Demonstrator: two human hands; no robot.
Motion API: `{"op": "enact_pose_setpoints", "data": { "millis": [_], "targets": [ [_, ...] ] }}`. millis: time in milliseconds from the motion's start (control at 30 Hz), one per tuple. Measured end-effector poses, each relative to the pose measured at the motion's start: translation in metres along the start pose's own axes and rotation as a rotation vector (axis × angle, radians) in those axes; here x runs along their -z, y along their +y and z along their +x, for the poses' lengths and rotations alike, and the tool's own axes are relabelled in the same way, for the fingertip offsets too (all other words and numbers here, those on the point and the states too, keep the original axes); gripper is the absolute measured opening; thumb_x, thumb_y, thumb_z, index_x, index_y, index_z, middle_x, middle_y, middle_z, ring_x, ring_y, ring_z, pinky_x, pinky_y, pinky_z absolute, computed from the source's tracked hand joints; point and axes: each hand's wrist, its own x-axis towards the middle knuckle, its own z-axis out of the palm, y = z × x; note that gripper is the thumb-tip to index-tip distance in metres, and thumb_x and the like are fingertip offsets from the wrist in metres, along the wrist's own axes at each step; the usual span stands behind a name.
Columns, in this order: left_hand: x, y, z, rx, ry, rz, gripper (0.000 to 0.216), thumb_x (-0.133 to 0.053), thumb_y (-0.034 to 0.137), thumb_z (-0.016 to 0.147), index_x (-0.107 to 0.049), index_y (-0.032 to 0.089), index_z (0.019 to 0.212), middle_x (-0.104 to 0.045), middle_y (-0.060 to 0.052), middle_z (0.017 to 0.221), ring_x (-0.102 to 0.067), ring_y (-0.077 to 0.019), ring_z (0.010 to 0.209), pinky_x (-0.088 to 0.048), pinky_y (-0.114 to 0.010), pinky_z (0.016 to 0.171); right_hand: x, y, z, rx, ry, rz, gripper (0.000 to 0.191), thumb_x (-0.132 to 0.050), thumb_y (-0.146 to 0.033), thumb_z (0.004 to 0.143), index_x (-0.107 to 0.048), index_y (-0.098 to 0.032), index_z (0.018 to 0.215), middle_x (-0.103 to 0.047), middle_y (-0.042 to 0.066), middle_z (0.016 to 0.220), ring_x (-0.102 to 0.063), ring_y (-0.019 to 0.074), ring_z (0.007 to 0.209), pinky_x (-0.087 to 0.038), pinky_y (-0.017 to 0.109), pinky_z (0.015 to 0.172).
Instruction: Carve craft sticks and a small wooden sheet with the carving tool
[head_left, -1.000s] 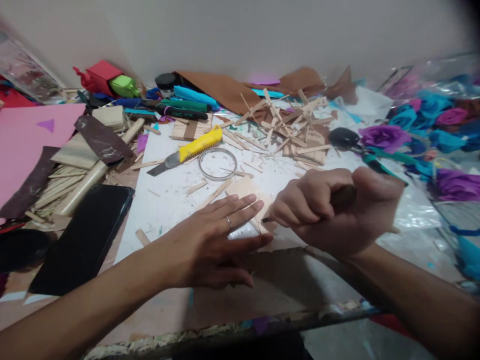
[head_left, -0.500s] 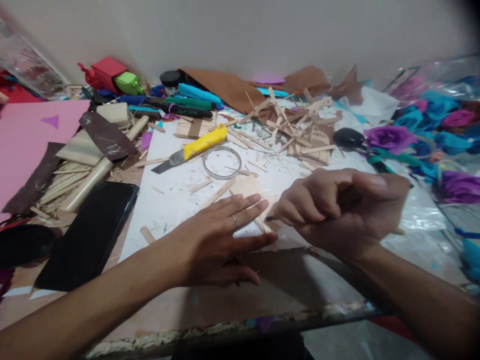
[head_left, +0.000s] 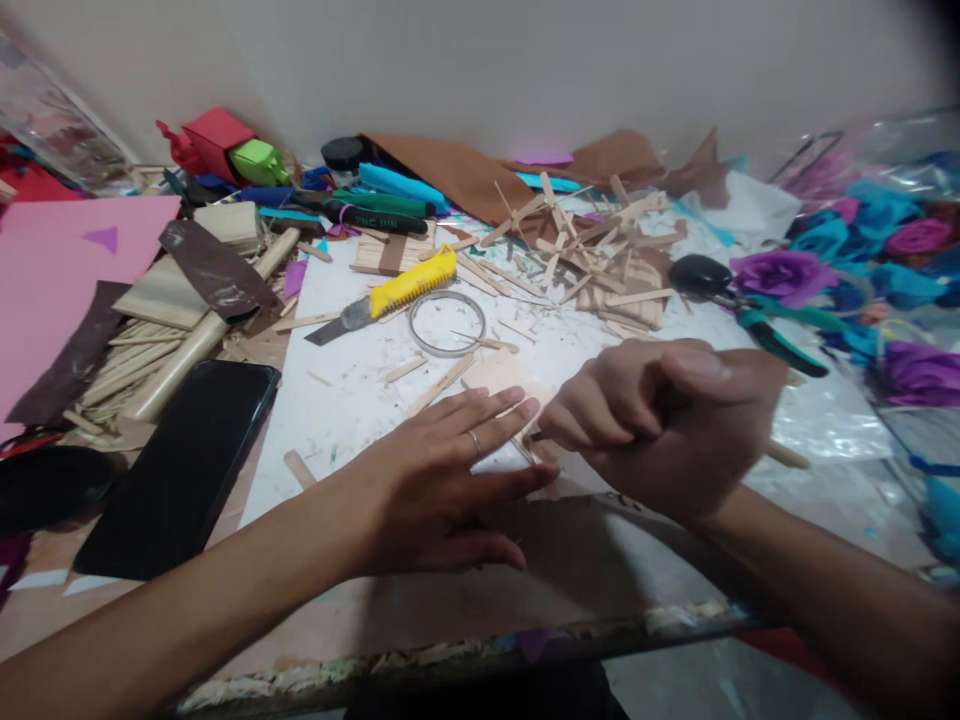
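Note:
My left hand [head_left: 435, 480] lies flat with its fingers stretched out, pressing down on a thin pale wooden piece [head_left: 499, 378] on the white work board [head_left: 352, 385]. A ring sits on one finger. My right hand [head_left: 667, 420] is closed in a fist round a wooden-handled tool [head_left: 787, 455], whose dark tip touches the wooden piece just beside my left fingertips. The tool's handle end sticks out to the right of the fist.
A yellow utility knife [head_left: 390, 295] and a metal ring [head_left: 446, 322] lie behind my hands. A heap of craft sticks [head_left: 600, 250] sits at the back, green pliers [head_left: 750, 315] and paper flowers [head_left: 787, 272] at right, a black phone [head_left: 180, 465] and pink paper [head_left: 52, 270] at left.
Both hands stay in almost the same place. The right fist has turned slightly, so the tool's handle end now shows further out to the right.

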Motion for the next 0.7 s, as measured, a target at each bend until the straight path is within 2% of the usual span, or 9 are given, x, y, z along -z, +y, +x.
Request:
{"op": "enact_pose_setpoints", "data": {
  "millis": [200,400,600,700],
  "targets": [
    [0.001,0.001,0.001,0.016,-0.027,0.015,0.065,-0.057,0.067,0.096,-0.06,0.028,0.148,-0.048,-0.019,0.159,-0.044,-0.0417,0.149,-0.041,-0.063,0.119,-0.003,0.004,0.0,0.052,0.013,0.059,0.054,-0.06,-0.036,0.091,-0.029,-0.019,0.05,-0.018,-0.006,0.043,-0.018,0.0079,0.039,-0.02,0.028,0.043],
    [0.002,0.002,0.003,0.008,0.011,0.005,0.06,-0.056,0.065,0.098,-0.064,0.025,0.143,-0.054,-0.019,0.154,-0.049,-0.0397,0.146,-0.043,-0.062,0.118,-0.002,-0.006,-0.003,-0.058,0.02,0.03,0.056,-0.067,-0.039,0.085,-0.03,-0.019,0.048,-0.022,-0.005,0.043,-0.022,0.0095,0.042,-0.026,0.03,0.048],
    [0.004,0.002,0.002,0.035,-0.034,-0.045,0.062,-0.057,0.066,0.097,-0.063,0.026,0.145,-0.046,-0.022,0.161,-0.042,-0.042,0.151,-0.039,-0.062,0.12,0.004,-0.025,-0.004,0.069,0.1,-0.02,0.064,-0.065,-0.044,0.095,-0.028,-0.018,0.051,-0.022,-0.007,0.046,-0.022,0.0065,0.041,-0.03,0.026,0.048],
    [0.002,0.0,0.0,0.033,-0.031,-0.07,0.066,-0.06,0.067,0.095,-0.06,0.029,0.148,-0.041,-0.021,0.164,-0.04,-0.0434,0.152,-0.036,-0.063,0.121,0.005,-0.021,0.002,0.13,0.058,0.072,0.06,-0.066,-0.045,0.087,-0.027,-0.019,0.049,-0.019,-0.007,0.041,-0.016,0.006,0.037,-0.021,0.025,0.039]
  ]
}}
